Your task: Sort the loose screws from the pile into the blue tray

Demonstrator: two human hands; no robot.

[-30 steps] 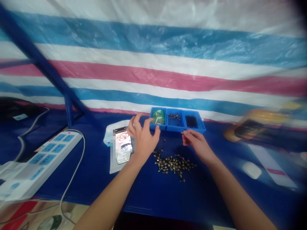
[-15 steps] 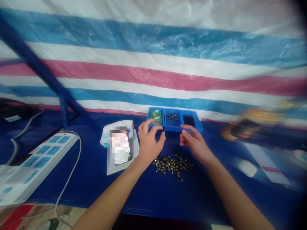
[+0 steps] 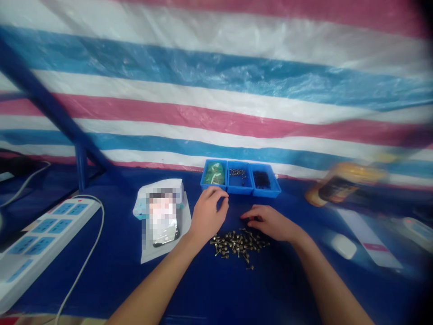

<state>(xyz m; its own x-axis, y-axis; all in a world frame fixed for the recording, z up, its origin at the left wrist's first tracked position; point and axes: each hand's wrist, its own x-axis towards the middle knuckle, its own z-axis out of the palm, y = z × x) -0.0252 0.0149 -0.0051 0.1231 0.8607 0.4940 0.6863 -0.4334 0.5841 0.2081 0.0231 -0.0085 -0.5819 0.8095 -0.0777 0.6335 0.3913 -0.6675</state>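
Note:
A pile of several small dark screws (image 3: 237, 243) lies on the blue table (image 3: 216, 289) in front of me. My left hand (image 3: 207, 213) hovers just beyond the pile's left end, fingers curled in towards the thumb; what they hold, if anything, is too small to see. My right hand (image 3: 268, 223) rests palm down at the pile's far right edge, fingers stretched out to the left and touching the table. Behind both hands stand three joined blue bins (image 3: 241, 192): green bits in the left one, a few screws in the middle, black parts in the right.
A phone (image 3: 163, 219) lies on a white packet left of my left hand. A white power strip (image 3: 40, 234) with its cable sits at far left. A yellow-black tool (image 3: 341, 187), a white mouse-like object (image 3: 343, 246) and a paper are at right. Striped plastic sheeting backs the table.
Both hands have come back from the blue bins and dropped to the screw pile. My left hand's fingers have curled in. The camera has tilted up slightly.

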